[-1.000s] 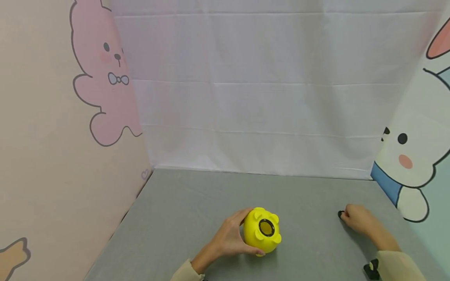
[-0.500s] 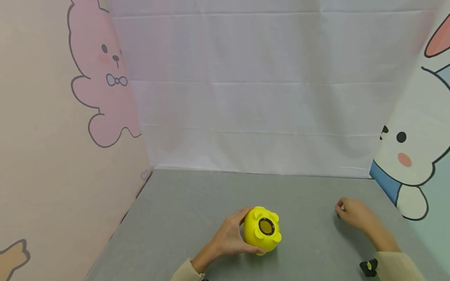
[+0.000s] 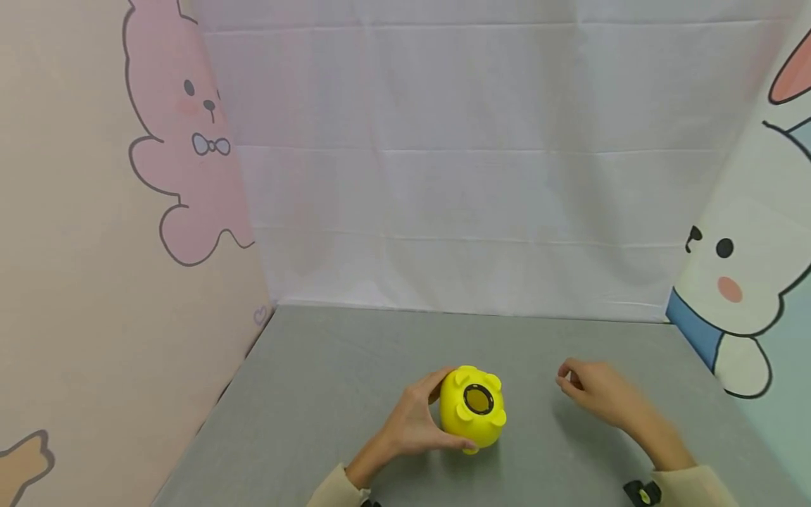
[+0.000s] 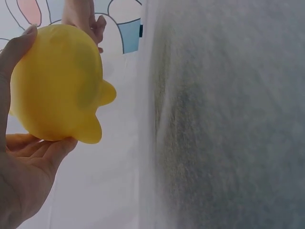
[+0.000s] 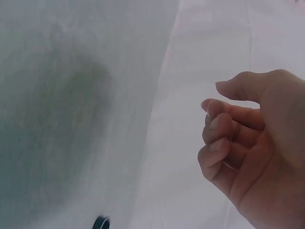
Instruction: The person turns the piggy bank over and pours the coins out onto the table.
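My left hand [image 3: 415,421] grips a round yellow piggy bank [image 3: 451,415], thumb on the near side and fingers on the far side. Its underside faces up toward me, showing stubby feet around a black-ringed round opening [image 3: 478,399]. In the left wrist view the bank's smooth body [image 4: 57,86] fills the space between thumb and fingers. My right hand [image 3: 598,391] hovers to the right of the bank, fingers loosely curled around nothing. A small black round piece [image 5: 101,223] lies on the table beyond it in the right wrist view; in the head view the hand hides it.
A grey cloth-covered table [image 3: 355,359] spans the work area. White fabric [image 3: 443,176] hangs along its back edge. Walls with cartoon animals flank it, a pink bear [image 3: 184,162] on the left and a white rabbit [image 3: 754,274] on the right.
My right hand has let go of the small black piece and moved left toward the piggy bank. The bank has shifted slightly up in the left hand's grip.
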Tool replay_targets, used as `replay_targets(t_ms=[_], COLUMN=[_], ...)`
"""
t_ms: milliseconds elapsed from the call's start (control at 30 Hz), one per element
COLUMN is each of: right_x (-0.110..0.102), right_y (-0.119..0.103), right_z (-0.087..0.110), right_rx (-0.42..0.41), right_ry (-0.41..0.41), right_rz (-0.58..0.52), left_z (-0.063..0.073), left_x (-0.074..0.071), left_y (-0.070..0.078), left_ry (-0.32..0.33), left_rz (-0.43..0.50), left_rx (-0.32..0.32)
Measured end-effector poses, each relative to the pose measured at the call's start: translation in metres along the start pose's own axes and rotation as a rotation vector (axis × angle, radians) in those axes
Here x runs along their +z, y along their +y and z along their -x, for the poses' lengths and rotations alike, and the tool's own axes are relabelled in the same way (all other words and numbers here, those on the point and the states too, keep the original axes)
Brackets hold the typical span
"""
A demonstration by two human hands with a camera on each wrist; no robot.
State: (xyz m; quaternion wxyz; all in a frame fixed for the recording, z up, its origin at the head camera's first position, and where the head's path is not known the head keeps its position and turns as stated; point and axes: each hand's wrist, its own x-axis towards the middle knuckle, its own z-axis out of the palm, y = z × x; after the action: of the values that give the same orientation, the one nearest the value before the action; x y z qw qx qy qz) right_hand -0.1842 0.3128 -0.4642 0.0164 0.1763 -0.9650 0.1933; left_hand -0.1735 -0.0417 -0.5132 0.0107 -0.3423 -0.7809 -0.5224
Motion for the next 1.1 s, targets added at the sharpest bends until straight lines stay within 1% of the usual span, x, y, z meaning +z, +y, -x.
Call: replay_targets(t_ms=[200,267,467,533,633,667,833,933,1100], right_x=[0.007,0.008,0.007,0.007,0.010,0.012,0.027,0.036,0.046], right_y=[-0.022,-0.029,-0.046,-0.052,-0.058,-0.060,-0.068,-0.073,-0.082], right_z=[0.001,0.002,0.003,0.004,0.006,0.006,0.013,0.015,0.016], right_rx=[-0.073,-0.091,-0.198,-0.222,-0.226,-0.228,-0.220,-0.223,-0.188], right_ry=[-0.052,-0.069,-0.090,-0.098,-0.114,-0.110,-0.059,-0.022,0.003], right_rz=[-0.085,-0.118,-0.214,-0.246,-0.295,-0.309,-0.363,-0.381,-0.399], left_z=[0.000,0.000,0.000,0.000,-0.001,-0.001,-0.001,-0.001,0.000], left_x=[0.000,0.000,0.002,0.003,0.003,0.003,0.005,0.005,0.005], left_y=[0.001,0.001,0.001,0.002,0.002,0.002,0.001,0.001,0.002], left_ry=[-0.002,-0.003,-0.008,-0.012,-0.010,-0.008,-0.008,-0.014,-0.020], left_rz=[0.056,0.056,0.031,0.046,0.059,0.054,0.059,0.074,0.108], left_rx=[-0.002,0.005,0.015,0.011,0.010,0.020,0.037,0.031,0.017])
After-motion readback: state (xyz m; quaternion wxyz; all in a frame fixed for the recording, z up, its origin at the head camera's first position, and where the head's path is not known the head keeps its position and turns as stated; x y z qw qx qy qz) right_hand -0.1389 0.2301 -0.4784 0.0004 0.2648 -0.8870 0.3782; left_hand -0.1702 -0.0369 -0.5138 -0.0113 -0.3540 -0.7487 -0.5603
